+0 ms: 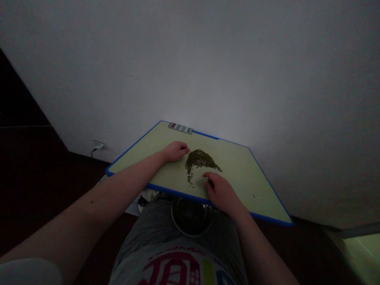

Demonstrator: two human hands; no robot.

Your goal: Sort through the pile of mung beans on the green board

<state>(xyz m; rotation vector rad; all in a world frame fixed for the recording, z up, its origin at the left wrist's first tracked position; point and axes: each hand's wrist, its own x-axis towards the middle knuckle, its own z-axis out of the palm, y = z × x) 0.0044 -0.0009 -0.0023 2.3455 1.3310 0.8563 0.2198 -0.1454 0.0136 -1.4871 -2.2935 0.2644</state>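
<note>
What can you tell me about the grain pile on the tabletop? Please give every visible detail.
The grain pile is many small, loose, dark olive-brown pieces; their exact kind cannot be told. It lies low in a rough crescent on the pale, blue-edged tabletop, dense along the far side, with stray grains trailing toward the near edge. The left hand is at its left border; contact is unclear. The right hand is on its near side, apart from the dense part.

Pale sleeve [29, 272], pale top [190, 250] with large crimson lettering [169, 270], yellow-green and blue patches [208, 272], wrinkled grey bottoms [148, 227], bare forearms [97, 208]
</note>
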